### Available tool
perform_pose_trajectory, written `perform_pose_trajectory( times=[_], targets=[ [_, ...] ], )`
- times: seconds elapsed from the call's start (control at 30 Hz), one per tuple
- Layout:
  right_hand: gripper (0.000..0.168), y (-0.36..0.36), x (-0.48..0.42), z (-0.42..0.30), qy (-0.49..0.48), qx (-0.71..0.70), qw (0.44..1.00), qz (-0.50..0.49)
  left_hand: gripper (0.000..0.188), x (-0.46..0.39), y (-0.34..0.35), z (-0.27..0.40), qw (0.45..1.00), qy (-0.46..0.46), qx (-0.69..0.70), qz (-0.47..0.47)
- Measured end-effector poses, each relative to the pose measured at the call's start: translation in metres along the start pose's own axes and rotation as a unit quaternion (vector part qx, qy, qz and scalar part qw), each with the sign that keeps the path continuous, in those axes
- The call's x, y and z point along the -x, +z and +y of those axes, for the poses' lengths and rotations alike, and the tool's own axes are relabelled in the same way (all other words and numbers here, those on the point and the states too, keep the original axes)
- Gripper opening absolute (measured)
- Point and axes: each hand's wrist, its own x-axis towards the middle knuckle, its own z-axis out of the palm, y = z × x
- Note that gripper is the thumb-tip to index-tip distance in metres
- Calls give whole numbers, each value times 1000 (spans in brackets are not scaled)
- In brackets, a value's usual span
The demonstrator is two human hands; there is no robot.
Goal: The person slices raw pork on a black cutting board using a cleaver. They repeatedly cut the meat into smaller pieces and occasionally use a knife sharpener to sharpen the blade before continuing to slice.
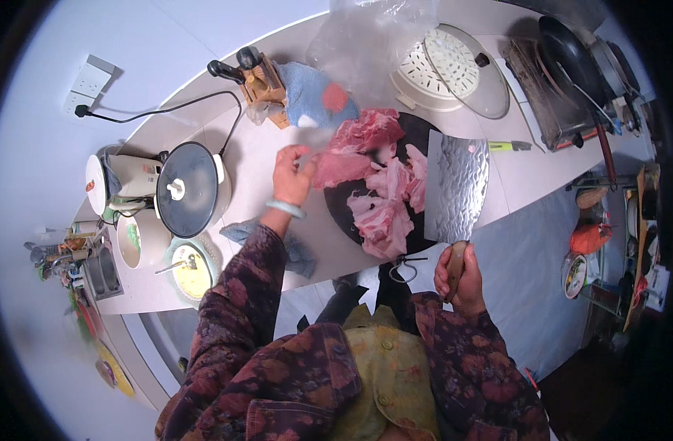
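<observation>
My right hand (462, 278) grips the wooden handle of a cleaver (457, 187), whose broad hammered blade is held over the right part of a round black cutting board (339, 212). Several pieces of raw meat lie on the board: a redder piece (369, 131) at the back, paler fatty pieces (394, 179) in the middle and another (383, 226) near the front edge. My left hand (293, 175), somewhat blurred, has its bent fingers at the left end of a slab of meat (342, 168); whether it grips the slab I cannot tell.
Behind the board are a wooden knife block (262, 85), a blue cloth (309, 96), a plastic bag (358, 49) and a steamer tray (438, 66) with a glass lid. A lidded electric pot (187, 190) and a bowl (192, 273) stand left. At right, a wok (571, 58) sits by the stove.
</observation>
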Motion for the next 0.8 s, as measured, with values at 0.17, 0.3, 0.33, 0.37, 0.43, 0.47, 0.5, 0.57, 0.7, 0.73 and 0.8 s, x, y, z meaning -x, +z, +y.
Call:
perform_pose_trajectory(
  times=[0.17, 0.3, 0.33, 0.37, 0.43, 0.47, 0.5, 0.57, 0.7, 0.73, 0.8],
  targets=[
    [59, -28, -13, -22, 4, -12, 998, -54, 45, -81, 13, -31, 978, -186, 55, -73],
    [62, -37, -21, -32, 37, -2, 999, -24, 49, -108, 32, -37, 961, -256, 76, -71],
    [61, -41, -23, -31, 42, -8, 999, -18, 48, -109, 33, -28, 957, -269, 71, -81],
    [61, -43, -24, -32, 43, -13, 999, -14, 49, -112, 35, -31, 958, -263, 75, -89],
    [61, -44, -25, -32, 48, -20, 999, -7, 51, -115, 34, -40, 958, -256, 83, -102],
    [61, -46, -26, -34, 50, -16, 999, -9, 51, -117, 35, -44, 959, -243, 99, -106],
    [61, -47, -27, -35, 52, -12, 999, -10, 51, -117, 37, -42, 960, -231, 117, -111],
    [60, -49, -28, -36, 51, -9, 999, -12, 48, -118, 41, -38, 964, -202, 134, -112],
    [59, -50, -33, -34, 58, -26, 998, -13, 38, -122, 55, -13, 979, -110, 138, -106],
    [58, -49, -34, -33, 67, -36, 997, -13, 37, -125, 55, -12, 976, -111, 150, -109],
    [56, -46, -35, -33, 67, -48, 996, -26, 38, -124, 57, -9, 970, -113, 189, -106]
  ],
)
